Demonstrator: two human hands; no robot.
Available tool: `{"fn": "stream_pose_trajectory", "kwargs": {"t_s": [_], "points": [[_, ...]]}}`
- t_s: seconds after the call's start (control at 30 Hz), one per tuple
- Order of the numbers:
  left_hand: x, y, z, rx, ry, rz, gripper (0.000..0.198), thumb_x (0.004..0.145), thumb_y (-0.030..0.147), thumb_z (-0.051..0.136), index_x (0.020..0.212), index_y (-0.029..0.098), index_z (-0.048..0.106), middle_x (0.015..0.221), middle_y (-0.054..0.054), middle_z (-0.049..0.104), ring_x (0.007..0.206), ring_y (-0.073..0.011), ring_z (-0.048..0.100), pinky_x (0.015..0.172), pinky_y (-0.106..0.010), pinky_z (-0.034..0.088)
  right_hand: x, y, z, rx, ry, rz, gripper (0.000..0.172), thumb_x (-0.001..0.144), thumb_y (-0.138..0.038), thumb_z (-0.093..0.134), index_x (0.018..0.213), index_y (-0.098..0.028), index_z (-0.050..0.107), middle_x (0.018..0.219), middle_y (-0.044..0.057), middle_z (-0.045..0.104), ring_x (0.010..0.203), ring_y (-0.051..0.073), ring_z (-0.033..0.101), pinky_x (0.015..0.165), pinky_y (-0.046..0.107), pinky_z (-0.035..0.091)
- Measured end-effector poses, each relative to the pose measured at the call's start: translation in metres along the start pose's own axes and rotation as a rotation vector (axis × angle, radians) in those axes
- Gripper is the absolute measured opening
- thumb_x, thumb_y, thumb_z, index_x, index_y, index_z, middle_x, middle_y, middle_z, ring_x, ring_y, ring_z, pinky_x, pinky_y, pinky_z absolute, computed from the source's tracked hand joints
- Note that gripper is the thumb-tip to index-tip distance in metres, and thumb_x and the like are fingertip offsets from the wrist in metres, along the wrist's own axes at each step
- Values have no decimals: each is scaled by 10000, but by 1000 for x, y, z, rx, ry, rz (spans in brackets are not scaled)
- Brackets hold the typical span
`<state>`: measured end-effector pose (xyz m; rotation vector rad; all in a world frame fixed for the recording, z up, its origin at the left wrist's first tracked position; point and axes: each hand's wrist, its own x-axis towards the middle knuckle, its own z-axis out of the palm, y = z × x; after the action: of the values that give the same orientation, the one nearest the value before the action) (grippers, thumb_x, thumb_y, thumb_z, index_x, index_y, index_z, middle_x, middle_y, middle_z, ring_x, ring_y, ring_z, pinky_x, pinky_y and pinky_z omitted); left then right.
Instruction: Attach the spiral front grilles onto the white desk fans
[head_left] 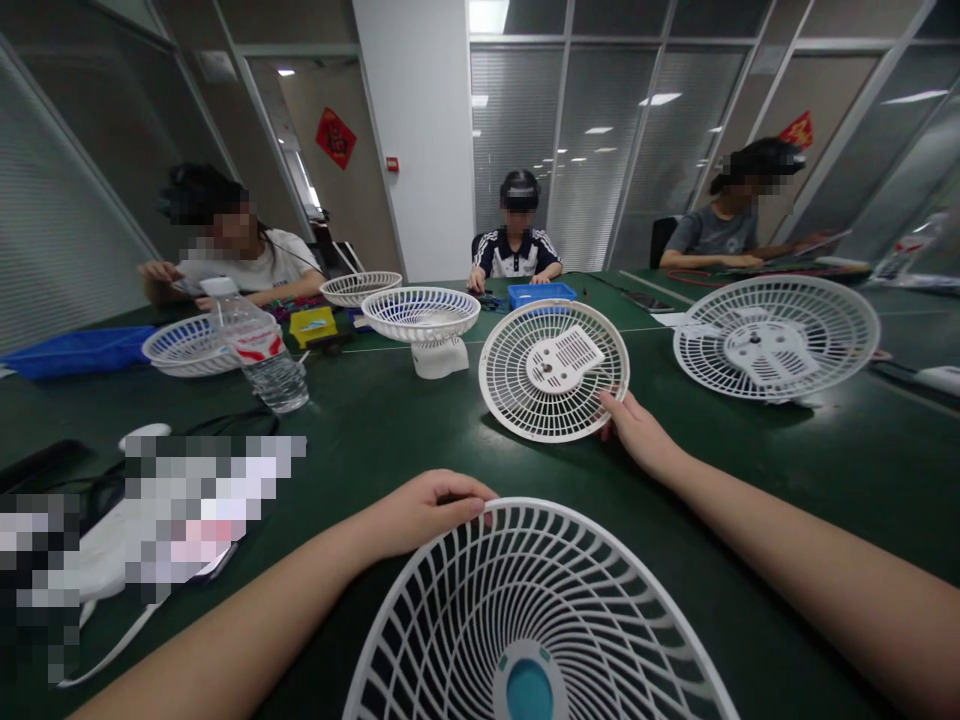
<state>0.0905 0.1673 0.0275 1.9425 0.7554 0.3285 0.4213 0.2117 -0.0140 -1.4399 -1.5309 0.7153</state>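
- Two hands are at work on a dark green worktop (375,420), each on a white plastic fan grille.
- Left hand (424,510): fingers curled over the top rim of the front grille (540,620), which lies nearest the camera (its blue centre cap shows at the bottom edge).
- Right hand (637,430): arm stretched forward, fingers closed on the lower right rim of the rear grille (553,370), holding it tilted up on edge, its slotted centre plate facing the camera.
- Near the rear grille, to its left, a fan head (421,315) rests on its base; another grille (776,338) sits well apart to the right.
- A water bottle (259,350) stands at left.
- Three people sit at the far side of the worktop.
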Motion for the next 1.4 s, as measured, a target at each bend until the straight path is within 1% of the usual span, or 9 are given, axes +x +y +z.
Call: {"fn": "stream_pose_trajectory", "kwargs": {"t_s": [0.23, 0.43, 0.57, 0.67, 0.8, 0.9, 1.1, 1.23, 1.4], "points": [[3, -1, -7, -19, 169, -43, 335, 939, 392, 446, 1087, 183, 662, 1011, -49, 704, 860, -159, 637, 806, -297, 506, -5, -7, 4, -12, -61, 4, 316, 861, -502, 464, 944, -199, 424, 682, -13, 547, 597, 135, 515, 622, 298, 439], [21, 22, -29, 754, 207, 50, 266, 918, 330, 470, 1059, 219, 666, 1002, -56, 697, 933, -210, 632, 871, -349, 467, -29, -25, 22, 20, -202, -30, 435, 846, -510, 546, 1072, -181, 374, 770, 2, 588, 596, 113, 520, 582, 266, 451], [39, 18, -12, 1051, 281, 106, 367, 892, 491, 518, 1073, 192, 626, 995, -104, 675, 946, -262, 621, 820, -370, 476, -44, -40, 24, -101, -533, -257, 515, 908, -467, 508, 1297, -192, 310, 879, 12, 591, 714, 111, 543, 656, 250, 446], [47, 5, 7, 1152, 305, 56, 383, 881, 529, 518, 979, 169, 607, 932, -117, 664, 862, -266, 625, 726, -356, 489, -46, -45, 21, -247, -617, -364, 372, 931, -402, 488, 1233, -194, 425, 905, 19, 590, 745, 107, 540, 693, 247, 435], [48, -2, 17, 1216, 275, 6, 190, 926, 305, 463, 939, 163, 588, 874, -104, 674, 809, -243, 640, 682, -327, 483, -42, -42, 20, -272, -579, -383, 240, 943, -365, 452, 1062, -169, 526, 863, 32, 596, 724, 116, 535, 677, 255, 438], [46, 1, 14, 1175, 329, -25, 263, 965, 303, 375, 926, 164, 594, 857, -104, 689, 793, -235, 653, 680, -322, 479, -39, -38, 21, -348, -499, -436, 245, 933, -330, 461, 1106, -187, 558, 960, 52, 615, 816, 144, 558, 753, 293, 460], [38, -6, 2, 1104, 426, -25, 344, 984, 384, 352, 923, 181, 622, 887, -81, 716, 810, -210, 666, 695, -295, 460, -33, -35, 14, -446, -109, -487, 280, 907, -313, 472, 1144, -181, 541, 1107, 92, 580, 999, 199, 563, 879, 362, 473], [33, -18, -5, 1126, 486, 77, 355, 983, 384, 364, 882, 181, 638, 819, -58, 714, 746, -198, 662, 653, -287, 447, -20, -20, 11, -479, 87, -344, 535, 840, -422, 577, 1271, -130, 454, 1238, 153, 528, 1173, 275, 506, 1017, 445, 416], [31, -21, -6, 1208, 530, 330, 333, 970, 342, 401, 807, 173, 637, 712, -35, 685, 645, -182, 637, 578, -282, 424, -6, 3, 12, -472, 39, -211, 873, 722, -597, 669, 1392, -127, 365, 1375, 160, 447, 1275, 301, 435, 1092, 477, 354]]}}
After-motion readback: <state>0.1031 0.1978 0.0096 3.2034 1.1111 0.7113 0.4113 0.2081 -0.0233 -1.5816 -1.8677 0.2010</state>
